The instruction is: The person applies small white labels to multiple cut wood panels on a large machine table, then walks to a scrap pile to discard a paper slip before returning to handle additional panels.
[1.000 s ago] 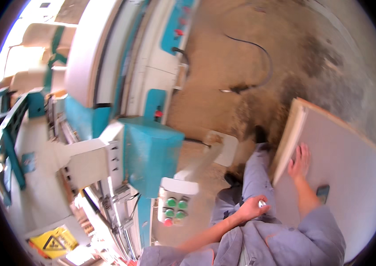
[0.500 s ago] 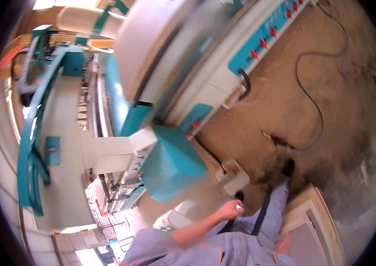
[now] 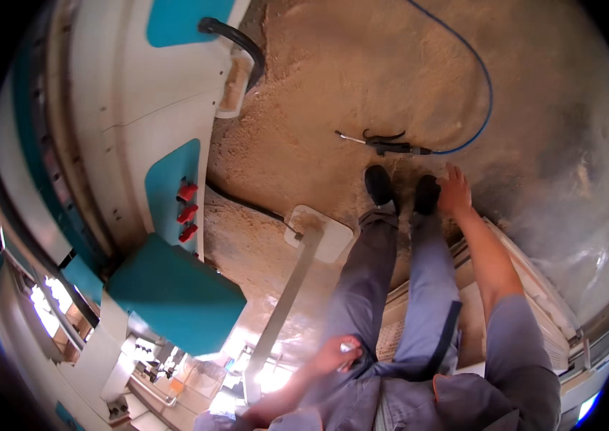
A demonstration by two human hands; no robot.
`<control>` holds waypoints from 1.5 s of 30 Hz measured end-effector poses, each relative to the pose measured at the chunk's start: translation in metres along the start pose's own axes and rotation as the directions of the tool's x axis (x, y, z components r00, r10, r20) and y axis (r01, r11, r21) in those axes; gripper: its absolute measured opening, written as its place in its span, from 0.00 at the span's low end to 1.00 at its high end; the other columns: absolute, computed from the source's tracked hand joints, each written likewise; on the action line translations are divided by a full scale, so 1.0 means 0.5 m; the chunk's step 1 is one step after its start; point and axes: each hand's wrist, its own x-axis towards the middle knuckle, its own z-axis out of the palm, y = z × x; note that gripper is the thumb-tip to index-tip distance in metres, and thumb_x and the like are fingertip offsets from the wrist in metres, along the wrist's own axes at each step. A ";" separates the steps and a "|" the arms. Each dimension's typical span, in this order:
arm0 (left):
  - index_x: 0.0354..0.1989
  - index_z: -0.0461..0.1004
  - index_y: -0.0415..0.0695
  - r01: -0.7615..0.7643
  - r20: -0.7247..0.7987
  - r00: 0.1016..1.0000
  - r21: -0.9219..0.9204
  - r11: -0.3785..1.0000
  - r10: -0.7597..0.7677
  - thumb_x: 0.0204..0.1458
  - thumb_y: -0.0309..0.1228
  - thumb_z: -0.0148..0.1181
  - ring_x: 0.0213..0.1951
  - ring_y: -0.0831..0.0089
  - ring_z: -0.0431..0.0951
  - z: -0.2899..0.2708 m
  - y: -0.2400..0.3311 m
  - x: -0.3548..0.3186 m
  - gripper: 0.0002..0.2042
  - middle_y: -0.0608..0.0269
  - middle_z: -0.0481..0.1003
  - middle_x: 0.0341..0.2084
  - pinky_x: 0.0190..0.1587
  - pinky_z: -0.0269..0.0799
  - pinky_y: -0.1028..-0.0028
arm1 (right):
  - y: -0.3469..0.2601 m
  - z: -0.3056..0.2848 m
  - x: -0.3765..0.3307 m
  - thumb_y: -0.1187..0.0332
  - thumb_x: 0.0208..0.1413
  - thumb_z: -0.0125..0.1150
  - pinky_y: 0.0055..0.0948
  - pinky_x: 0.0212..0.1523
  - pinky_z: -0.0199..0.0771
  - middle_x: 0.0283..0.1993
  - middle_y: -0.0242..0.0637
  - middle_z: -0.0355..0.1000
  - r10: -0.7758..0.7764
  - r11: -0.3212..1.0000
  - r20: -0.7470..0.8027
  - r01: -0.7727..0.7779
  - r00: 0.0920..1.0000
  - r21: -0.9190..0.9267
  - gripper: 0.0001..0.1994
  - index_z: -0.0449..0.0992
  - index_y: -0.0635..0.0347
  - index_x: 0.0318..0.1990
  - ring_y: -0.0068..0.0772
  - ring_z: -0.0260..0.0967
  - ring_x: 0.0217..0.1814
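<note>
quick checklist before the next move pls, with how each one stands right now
1. Right hand free: ok, nothing seen in it.
2. Left hand free: not ok, it grips a small white thing.
3. Air gun uncovered: ok, it lies on the floor just beyond the shoes.
4. Hose without knots: ok where visible; it runs out of the picture at the top.
5. Air pressure in the hose: cannot tell.
6. Floor clean: not ok, it looks covered with brown dust.
</note>
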 end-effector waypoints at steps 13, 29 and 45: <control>0.42 0.70 0.39 0.117 -0.065 0.990 -0.126 0.985 -0.126 0.54 0.29 0.60 0.15 0.80 0.69 0.013 0.042 -0.002 0.10 0.66 0.72 0.17 0.20 0.63 0.79 | -0.080 0.072 0.027 0.69 0.45 0.58 0.41 0.41 0.72 0.37 0.44 0.70 -0.083 0.987 -0.005 0.083 0.997 0.135 0.03 0.75 0.50 0.30 0.50 0.70 0.41; 0.26 0.70 0.48 -0.403 0.318 0.770 -0.430 0.808 0.554 0.56 0.47 0.55 0.17 0.79 0.66 0.261 0.226 -0.416 0.16 0.69 0.67 0.14 0.18 0.57 0.78 | -0.276 -0.561 -0.875 0.71 0.50 0.63 0.21 0.27 0.68 0.22 0.32 0.72 -0.551 0.415 -0.340 0.604 0.762 0.681 0.09 0.69 0.60 0.36 0.16 0.67 0.24; 0.46 0.74 0.37 -0.951 -0.479 0.003 0.270 0.151 0.878 0.47 0.42 0.65 0.35 0.64 0.78 0.271 0.445 -0.780 0.23 0.50 0.78 0.34 0.38 0.71 0.69 | -0.847 -1.159 -0.835 0.60 0.51 0.57 0.41 0.47 0.68 0.44 0.53 0.72 -0.807 0.570 -0.087 0.809 0.585 0.145 0.29 0.59 0.61 0.59 0.54 0.69 0.48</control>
